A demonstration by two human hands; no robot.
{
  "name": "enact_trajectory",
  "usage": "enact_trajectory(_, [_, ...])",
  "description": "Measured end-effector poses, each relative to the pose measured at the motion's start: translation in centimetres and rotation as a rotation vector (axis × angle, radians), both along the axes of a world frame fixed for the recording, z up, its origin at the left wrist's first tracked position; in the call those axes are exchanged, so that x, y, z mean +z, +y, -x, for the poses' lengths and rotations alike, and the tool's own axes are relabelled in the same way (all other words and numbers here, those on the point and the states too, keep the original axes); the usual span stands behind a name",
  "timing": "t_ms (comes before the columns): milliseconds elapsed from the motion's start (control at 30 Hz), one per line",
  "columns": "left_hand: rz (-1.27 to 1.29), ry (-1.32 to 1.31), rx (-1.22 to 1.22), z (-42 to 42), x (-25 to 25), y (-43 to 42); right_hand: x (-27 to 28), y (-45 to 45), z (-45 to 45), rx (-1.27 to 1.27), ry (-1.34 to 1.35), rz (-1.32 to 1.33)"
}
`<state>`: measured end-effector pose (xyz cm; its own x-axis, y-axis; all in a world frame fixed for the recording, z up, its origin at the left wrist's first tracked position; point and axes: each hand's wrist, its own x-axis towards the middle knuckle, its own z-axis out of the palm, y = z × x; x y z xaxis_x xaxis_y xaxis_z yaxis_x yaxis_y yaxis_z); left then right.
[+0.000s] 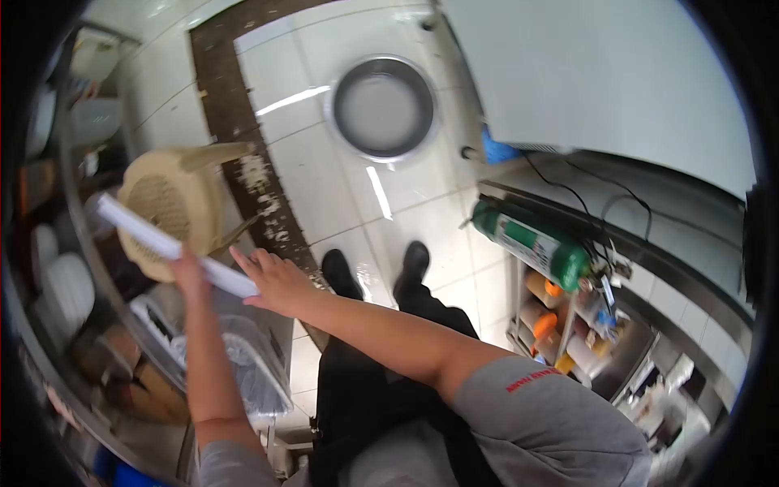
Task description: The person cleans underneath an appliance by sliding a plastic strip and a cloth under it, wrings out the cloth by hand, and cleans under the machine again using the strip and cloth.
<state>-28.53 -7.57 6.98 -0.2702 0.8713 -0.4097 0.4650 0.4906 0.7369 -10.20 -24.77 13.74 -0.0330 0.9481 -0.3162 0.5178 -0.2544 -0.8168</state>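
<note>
A long white object [154, 235], narrow and straight, lies slantwise in front of a beige plastic stool [174, 203]. My left hand [191, 276] is closed around its middle part. At its lower right end is my right hand [276, 280], with the thumb side against the white object and some fingers spread apart. Whether the right hand grips it or only touches it is hard to tell. Below both hands stands a bin with a clear plastic liner [243, 357].
A round metal basin [383, 107] sits on the tiled floor. A green gas cylinder [531, 243] lies beside a shelf with orange-lidded containers [545, 325] at right. Metal racks with dishes [66, 288] line the left. A large white appliance [600, 73] is at upper right.
</note>
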Motion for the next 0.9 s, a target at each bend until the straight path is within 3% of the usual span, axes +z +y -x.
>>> enact_trajectory(67, [-0.198, 0.260, -0.109, 3.4, -3.2, 4.0, -1.8, -0.9, -2.0, -0.264, 0.191, -0.018])
enact_trajectory(100, [-0.318, 0.259, -0.211, 4.3, -3.8, 5.2, -3.7, -2.1, -4.0, -0.380, 0.239, -0.010])
enact_trajectory(167, [-0.117, 0.560, -0.321, 4.4, -2.7, 6.8, -12.1, -6.7, -7.6, -0.709, 0.265, -0.042])
enact_trajectory(200, [-0.092, 0.689, -0.299, 5.1, -3.7, 7.5, -17.4, -10.0, -11.2, -0.873, 0.414, 0.176])
enact_trajectory(233, [-0.068, 0.817, -0.262, 6.3, -5.1, 8.4, -19.9, -12.9, -16.1, -0.964, 0.096, 0.268])
enact_trajectory(267, [-0.054, 0.830, -0.252, 7.6, -6.1, 8.9, -23.8, -16.3, -19.9, -1.389, 0.207, 0.156])
enact_trajectory(300, [-0.020, 0.879, -0.270, 8.9, -7.0, 9.7, -28.1, -20.7, -25.6, -1.339, -0.116, 0.354])
enact_trajectory(367, [0.018, 0.937, -0.295, 9.7, -8.5, 10.5, -27.6, -24.1, -34.2, -1.358, -0.592, 0.593])
enact_trajectory(400, [-0.039, 0.953, -0.267, 10.0, -8.7, 10.5, -27.2, -24.9, -36.7, -1.482, -0.601, 0.458])
enact_trajectory(467, [-0.098, 1.004, -0.200, 10.2, -8.6, 10.4, -28.4, -26.4, -41.2, -1.499, -0.596, 0.287])
enact_trajectory(567, [-0.091, 1.059, -0.140, 5.6, -5.6, 8.3, -29.5, -25.9, -44.8, -1.346, -0.657, 0.370])
enact_trajectory(633, [-0.105, 1.227, -0.102, 0.6, -4.3, 5.3, -30.9, -25.5, -45.6, -1.004, -1.053, 0.622])
enact_trajectory(700, [-0.393, 1.357, -0.089, -3.6, -3.6, 2.7, -30.7, -24.9, -46.2, -0.933, -0.978, 0.637])
enact_trajectory(733, [-0.680, 1.277, -0.391, -2.3, -4.7, 2.3, -30.6, -24.7, -46.4, -0.869, -0.912, 0.648])
enact_trajectory(800, [-0.720, 1.079, -0.456, -10.0, -6.2, -4.1, -33.8, -27.0, -48.3, -0.916, -0.743, 0.600])
enact_trajectory(833, [-0.765, 0.909, -0.635, -13.8, -6.4, -7.3, -34.8, -27.9, -49.1, -0.958, -0.583, 0.555])
enact_trajectory(867, [-0.809, 0.869, -0.789, -17.3, -7.0, -10.8, -33.1, -27.3, -48.7, -0.959, -0.585, 0.554])
enact_trajectory(900, [-0.677, 0.774, -0.816, -20.5, -7.6, -14.6, -30.1, -26.0, -47.4, -1.259, -0.346, 0.594])
